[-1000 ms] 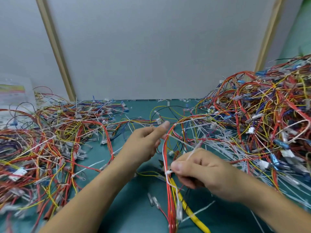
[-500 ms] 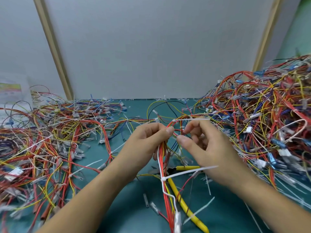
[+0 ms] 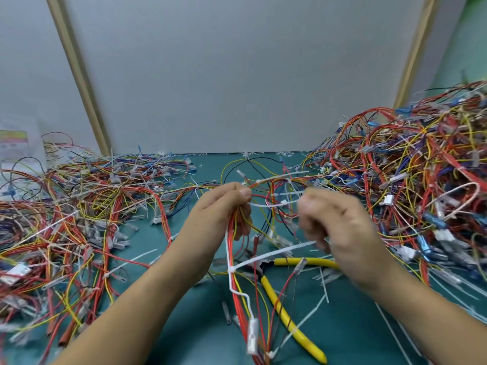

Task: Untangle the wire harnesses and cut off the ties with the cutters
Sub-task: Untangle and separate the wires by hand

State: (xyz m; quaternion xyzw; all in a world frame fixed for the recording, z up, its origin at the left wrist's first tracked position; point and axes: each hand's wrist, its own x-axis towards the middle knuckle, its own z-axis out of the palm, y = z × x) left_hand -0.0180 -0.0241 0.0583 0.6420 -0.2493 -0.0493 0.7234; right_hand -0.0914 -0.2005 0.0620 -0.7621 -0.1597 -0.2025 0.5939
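Harness (image 3: 238,299) of red and yellow wires hanging just left of the yellow-handled cutters (image 3: 283,310), which lie unheld on the desk (image 3: 205,325) with handles splayed. Beside the cutters' head, the lower tie (image 3: 263,258) is cinched round the wires, and its tail juts out above the cutters. Above and left of the cutters, the left hand (image 3: 221,214) clenches the harness in a full grip, so the bundle hangs straight and its ties stand clear. Above and right of the cutters, the right hand (image 3: 340,227), blurred, closes its grip on the tail of the upper tie (image 3: 274,204), drawn taut between the hands, probably to single it out for cutting. Neither tie appears cut yet. Open desk is limited to the strip around and beyond the cutters. The left heap (image 3: 79,206) lies well to their left and the taller right heap (image 3: 421,193) crowds their right, so a reach for the cutters looks easiest straight down. Beyond the cutters, a grey wall (image 3: 237,75) closes the desk's far edge.
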